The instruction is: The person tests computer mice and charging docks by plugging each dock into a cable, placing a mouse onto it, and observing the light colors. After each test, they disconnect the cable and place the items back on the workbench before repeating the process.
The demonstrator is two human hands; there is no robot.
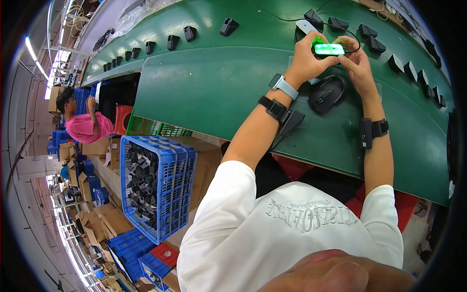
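A small oblong device (329, 49), its face glowing bright green, is pinched between my two hands over the green table. My left hand (310, 57) grips its left end with thumb and fingers. At its right end, the fingers of my right hand (357, 64) close on it, near a black cable (360, 43). Whether the cable runs into the device is hidden by my fingers. Just beyond my left hand lies a silver-white rounded piece (305, 26) on a dark base. A black computer mouse (327, 94) rests on the table between my forearms.
Black angular housings (189, 33) stand in a row along the far left, and more (410, 71) at the right. A blue crate (177, 182) of dark parts stands left of me. A co-worker in a pink shirt (90, 128) is at the far left, near cardboard boxes (104, 221).
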